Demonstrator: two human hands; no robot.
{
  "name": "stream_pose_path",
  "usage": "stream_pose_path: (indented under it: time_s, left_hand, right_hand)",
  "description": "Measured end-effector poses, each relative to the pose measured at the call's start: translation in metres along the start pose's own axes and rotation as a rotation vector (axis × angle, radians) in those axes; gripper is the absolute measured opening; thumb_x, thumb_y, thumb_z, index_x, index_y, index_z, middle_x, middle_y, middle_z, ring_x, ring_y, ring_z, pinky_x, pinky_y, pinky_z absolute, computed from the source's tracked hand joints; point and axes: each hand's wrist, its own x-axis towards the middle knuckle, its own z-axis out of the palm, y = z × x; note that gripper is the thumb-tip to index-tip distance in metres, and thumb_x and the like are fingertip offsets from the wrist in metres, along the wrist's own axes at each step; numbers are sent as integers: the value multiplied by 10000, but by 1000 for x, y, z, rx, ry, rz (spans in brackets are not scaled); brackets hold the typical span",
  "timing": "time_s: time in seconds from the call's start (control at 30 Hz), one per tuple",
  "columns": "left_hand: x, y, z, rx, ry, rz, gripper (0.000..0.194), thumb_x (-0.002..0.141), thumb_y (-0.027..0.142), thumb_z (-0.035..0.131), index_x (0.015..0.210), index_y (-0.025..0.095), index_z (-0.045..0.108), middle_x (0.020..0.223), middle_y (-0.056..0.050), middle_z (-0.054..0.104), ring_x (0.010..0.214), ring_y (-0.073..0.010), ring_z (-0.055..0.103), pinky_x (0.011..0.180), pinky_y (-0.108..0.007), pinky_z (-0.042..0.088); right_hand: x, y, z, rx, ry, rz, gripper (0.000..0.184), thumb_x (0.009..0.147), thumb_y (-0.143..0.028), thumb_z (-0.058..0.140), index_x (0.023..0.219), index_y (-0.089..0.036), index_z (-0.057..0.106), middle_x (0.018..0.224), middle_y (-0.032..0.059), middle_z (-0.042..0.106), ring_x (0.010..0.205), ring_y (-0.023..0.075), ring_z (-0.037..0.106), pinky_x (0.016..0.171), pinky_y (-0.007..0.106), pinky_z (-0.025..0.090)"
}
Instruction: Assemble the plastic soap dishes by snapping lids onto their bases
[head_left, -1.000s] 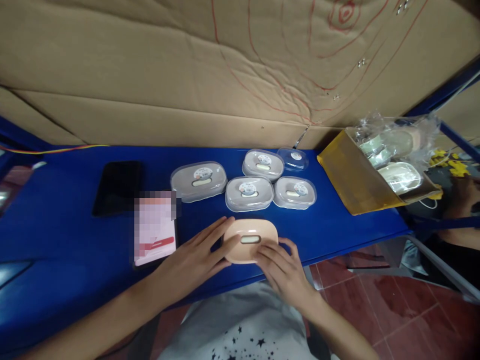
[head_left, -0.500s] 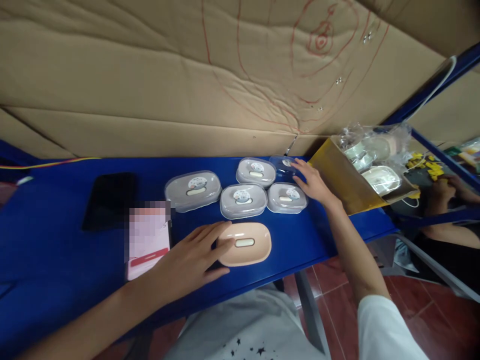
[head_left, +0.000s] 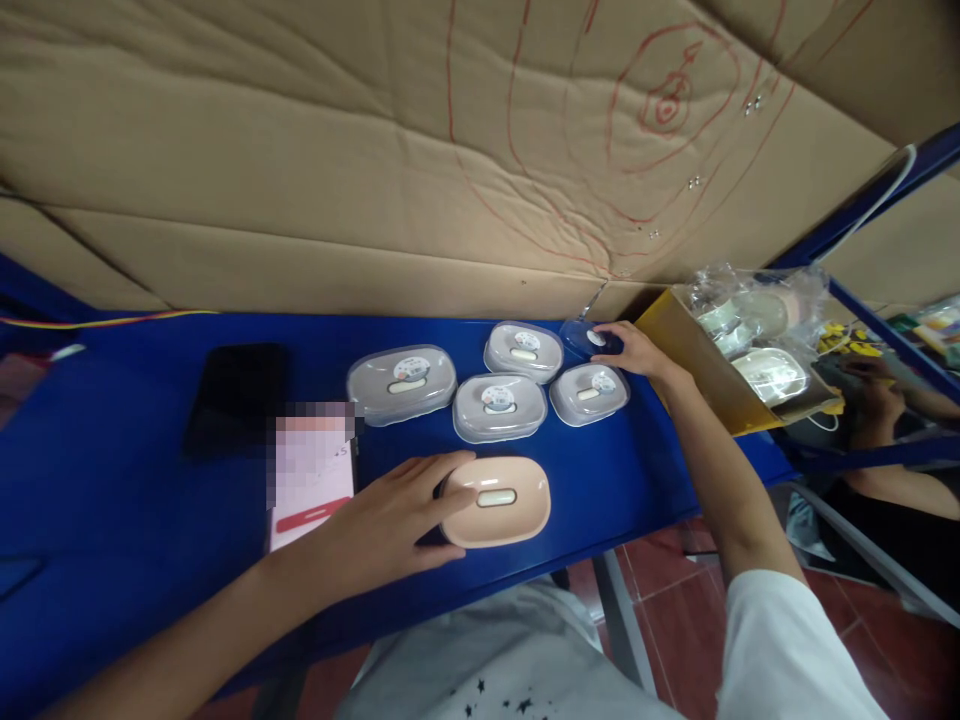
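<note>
My left hand [head_left: 424, 510] is closed around the left end of a peach-coloured soap dish [head_left: 529, 505], one finger reaching over its rim. A pale oval insert sits in the dish's middle. At the back of the table, my right hand [head_left: 634, 352] pinches the right edge of a clear plastic lid [head_left: 576, 338] with a round sticker. Several grey soap dishes with clear lids lie nearby: one near the right hand [head_left: 574, 408], one in the middle [head_left: 480, 420], one behind [head_left: 506, 345], and a larger-looking one to the left [head_left: 367, 390].
A phone with a lit screen [head_left: 311, 480] and a dark tablet-like object [head_left: 236, 395] lie left on the blue table [head_left: 135, 480]. A yellow cardboard box [head_left: 690, 365] of bagged dishes stands right. Beyond the blue frame is another person's arm [head_left: 911, 485]. Cardboard [head_left: 300, 180] lines the back.
The right hand's spread fingers have closed onto the clear lid's edge. My left hand stays on the peach dish. The whole view has shifted slightly.
</note>
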Motion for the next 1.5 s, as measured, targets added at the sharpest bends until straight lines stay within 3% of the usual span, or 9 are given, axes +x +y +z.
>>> stream_pose_path:
  time_s: [0.13, 0.3, 0.43, 0.63, 0.97, 1.1, 1.23, 1.37, 1.5]
  left_hand:
    - [-3, -1, 4, -23, 21, -9, 401, 949, 313, 815, 1331, 304, 691, 1581, -99, 566, 1345, -333, 660, 1141, -501, 568]
    - [-3, -5, 6, -51, 35, -67, 536, 950, 455, 813, 1431, 316, 623, 1669, -109, 485, 1294, -330, 700, 1057, -477, 620]
    - [-4, -19, -14, 4, 218, -128, 731, 903, 747, 748, 1454, 290, 602, 1589, -132, 565, 1359, -389, 643, 1119, -551, 572]
    - [3, -43, -39, 273, 309, -423, 378, 1108, 455, 490, 1358, 237, 670, 1475, -169, 641, 1362, -427, 621, 1131, -649, 509]
    - [34, -60, -45, 221, 245, -287, 472, 1129, 331, 402, 1538, 151, 558, 1675, -206, 483, 1568, -399, 457, 1306, -672, 304]
    - [9, -24, -37, -29, 160, -120, 449, 1139, 364, 472, 1578, 311, 546, 1663, -84, 532, 1494, -298, 563, 1226, -507, 499]
    - [-16, 2, -6, -54, 82, -55, 685, 1053, 497, 678, 1674, 361, 424, 1714, -95, 473, 1475, -340, 583, 1171, -514, 567]
    - [-18, 2, 11, -18, 113, -64, 666, 1072, 488, 659, 1677, 345, 418, 1669, -126, 519, 1436, -333, 616, 1158, -520, 575]
    - [-10, -12, -9, -36, 111, -76, 651, 1057, 610, 630, 1629, 335, 485, 1649, -119, 547, 1432, -346, 619, 1155, -527, 570]
  right_hand:
    - [-24, 3, -4, 24, 129, 89, 813, 650, -773, 897, 1223, -209, 772, 1247, 155, 748, 1072, 332, 731, 1009, 568, 608]
    - [-69, -15, -5, 133, 272, 151, 758, 919, -843, 596, 1386, -250, 669, 1316, 141, 746, 1071, 314, 774, 898, 504, 666]
    - [-125, -64, 9, 295, 319, -2, 662, 1011, -771, 532, 1442, -281, 639, 1384, 142, 733, 1167, 348, 773, 975, 538, 655]
    - [-188, -164, 55, 61, 81, -398, 662, 970, -634, 745, 1523, -290, 624, 1498, 145, 663, 1372, 361, 671, 1125, 557, 607]
    - [-187, -203, 98, -2, -76, -595, 629, 1031, -362, 734, 1615, -280, 515, 1593, 132, 591, 1559, 340, 505, 1201, 558, 570]
    - [-190, -208, 102, 5, -88, -556, 614, 1034, -347, 715, 1608, -280, 510, 1616, 125, 568, 1597, 344, 448, 1227, 589, 538]
    - [-189, -214, 108, 73, -79, -535, 577, 1040, -349, 685, 1587, -263, 525, 1616, 131, 560, 1597, 327, 447, 1239, 594, 520]
    - [-184, -210, 107, 64, -111, -520, 614, 1051, -352, 693, 1626, -257, 499, 1663, 129, 530, 1642, 319, 372, 1270, 562, 489]
    - [-168, -193, 93, 6, -138, -495, 692, 1072, -455, 673, 1695, -325, 403, 1704, 85, 504, 1650, 320, 356, 1266, 583, 482]
